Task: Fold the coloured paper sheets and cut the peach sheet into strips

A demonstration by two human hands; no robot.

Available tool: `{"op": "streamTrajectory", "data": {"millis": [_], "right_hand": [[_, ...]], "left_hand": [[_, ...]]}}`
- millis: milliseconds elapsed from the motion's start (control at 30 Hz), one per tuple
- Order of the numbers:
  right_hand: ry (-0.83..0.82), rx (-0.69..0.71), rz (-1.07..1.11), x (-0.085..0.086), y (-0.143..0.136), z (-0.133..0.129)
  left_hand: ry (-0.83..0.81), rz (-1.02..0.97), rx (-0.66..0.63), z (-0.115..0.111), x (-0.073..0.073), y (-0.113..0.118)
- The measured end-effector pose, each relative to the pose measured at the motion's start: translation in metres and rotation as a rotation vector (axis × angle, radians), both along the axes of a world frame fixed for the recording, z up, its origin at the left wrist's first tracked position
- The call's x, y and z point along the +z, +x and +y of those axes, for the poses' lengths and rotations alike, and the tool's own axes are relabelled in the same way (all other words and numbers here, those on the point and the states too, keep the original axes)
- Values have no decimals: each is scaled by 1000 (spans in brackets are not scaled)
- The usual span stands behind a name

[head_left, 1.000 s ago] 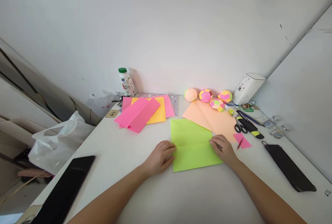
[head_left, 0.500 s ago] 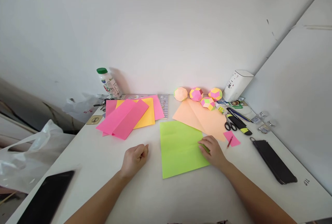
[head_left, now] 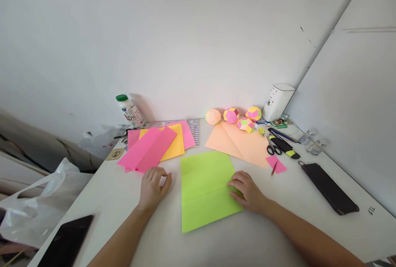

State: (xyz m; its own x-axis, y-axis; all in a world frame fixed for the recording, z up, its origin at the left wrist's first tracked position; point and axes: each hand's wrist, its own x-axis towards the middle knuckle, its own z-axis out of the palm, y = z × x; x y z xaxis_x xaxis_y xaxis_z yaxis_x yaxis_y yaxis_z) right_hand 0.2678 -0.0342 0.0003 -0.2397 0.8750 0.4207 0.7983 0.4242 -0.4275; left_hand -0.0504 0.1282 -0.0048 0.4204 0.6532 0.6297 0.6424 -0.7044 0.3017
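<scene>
A lime-green sheet of paper (head_left: 204, 194) with a faint crease across its middle lies on the table in front of me. My right hand (head_left: 247, 192) rests on its right edge, the fingers slightly bent and apart, touching the sheet. To the left of the sheet is my left hand (head_left: 154, 187), low over the table and holding nothing. Its fingers curve inward and the thumb stands off from them. Just beyond the left hand are folded pink sheets (head_left: 148, 151) over a yellow-orange sheet (head_left: 176, 147). A creased peach sheet (head_left: 235, 143) lies beyond the green one.
Several paper balls (head_left: 231, 115) sit by the wall. Scissors (head_left: 274, 147), a box cutter (head_left: 286, 148), a pink scrap (head_left: 277, 164) and a black case (head_left: 329, 188) lie on the right. A bottle (head_left: 131, 112), a plastic bag (head_left: 46, 192) and a dark tablet (head_left: 66, 242) are left.
The green sheet has shifted left and toward me, along with my right hand. My left hand has loosened from a fist, with the thumb now apart from the fingers. The view has turned slightly.
</scene>
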Motion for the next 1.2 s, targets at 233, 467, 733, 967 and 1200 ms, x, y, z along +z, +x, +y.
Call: {"op": "streamTrajectory", "data": {"millis": [233, 467, 733, 967, 1200], "right_hand": [[-22, 91, 188, -8, 1, 3], [-14, -215, 333, -18, 14, 13], [-90, -137, 267, -20, 12, 10], [-135, 97, 75, -12, 3, 0], [-90, 77, 35, -10, 6, 1]], "left_hand": [[-234, 135, 20, -15, -21, 18], [-431, 112, 311, -18, -31, 20], [-513, 66, 157, -17, -27, 22], [-608, -160, -16, -15, -25, 24], [-790, -402, -150, -29, -15, 29]]}}
